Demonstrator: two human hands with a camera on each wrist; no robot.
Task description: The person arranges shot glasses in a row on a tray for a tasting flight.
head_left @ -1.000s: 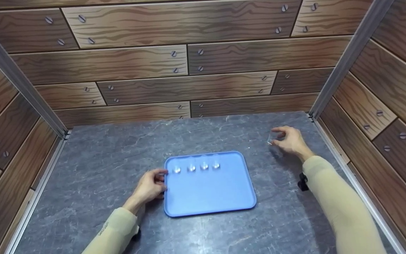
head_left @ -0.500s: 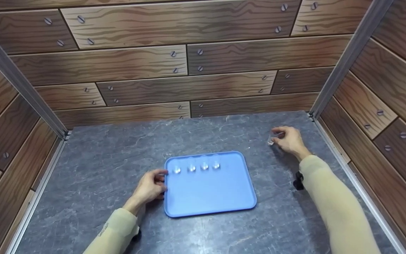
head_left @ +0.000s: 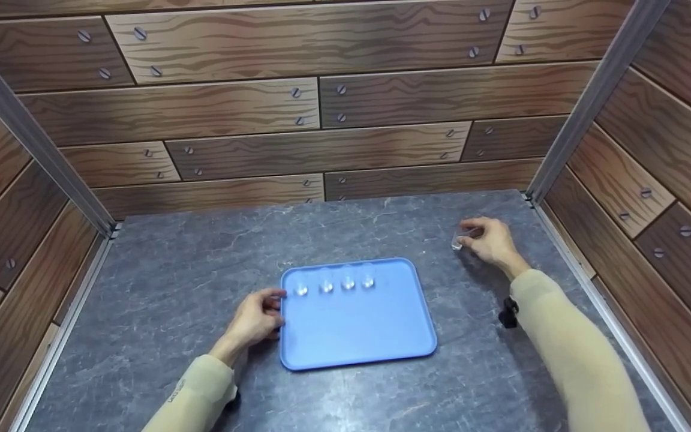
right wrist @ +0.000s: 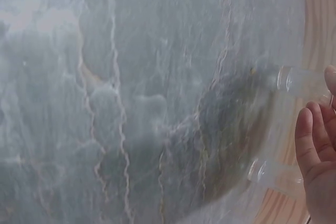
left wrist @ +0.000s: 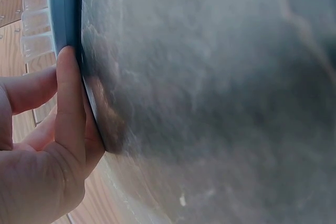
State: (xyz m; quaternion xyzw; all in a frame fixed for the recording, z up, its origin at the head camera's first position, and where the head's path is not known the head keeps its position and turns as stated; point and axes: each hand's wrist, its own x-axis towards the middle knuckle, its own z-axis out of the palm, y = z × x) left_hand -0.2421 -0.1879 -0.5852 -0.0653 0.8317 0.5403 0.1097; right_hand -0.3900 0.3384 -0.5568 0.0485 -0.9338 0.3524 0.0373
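Note:
A blue tray [head_left: 357, 336] lies on the table with several small clear cups [head_left: 348, 282] in a row near its far edge. My left hand [head_left: 254, 318] rests at the tray's left side, its fingertips against the rim. In the left wrist view, one nearly straight finger [left wrist: 70, 93] lies along the tray edge. To the right and behind the tray, my right hand [head_left: 492, 241] pinches a clear cup [head_left: 456, 243] between thumb and fingers. The right wrist view shows this cup [right wrist: 299, 81] at the fingertips, with another clear cup [right wrist: 275, 171] below it, partly behind the hand.
The grey marbled table [head_left: 201, 258] meets a wood-patterned back wall [head_left: 321, 102]. Side walls with metal rails [head_left: 585, 114] bound it left and right. The right-hand wall stands close beside my right forearm.
My right hand has shifted very slightly left and toward me, with the clear cup at its fingertips. The left hand, the tray and the cups on it have stayed in place.

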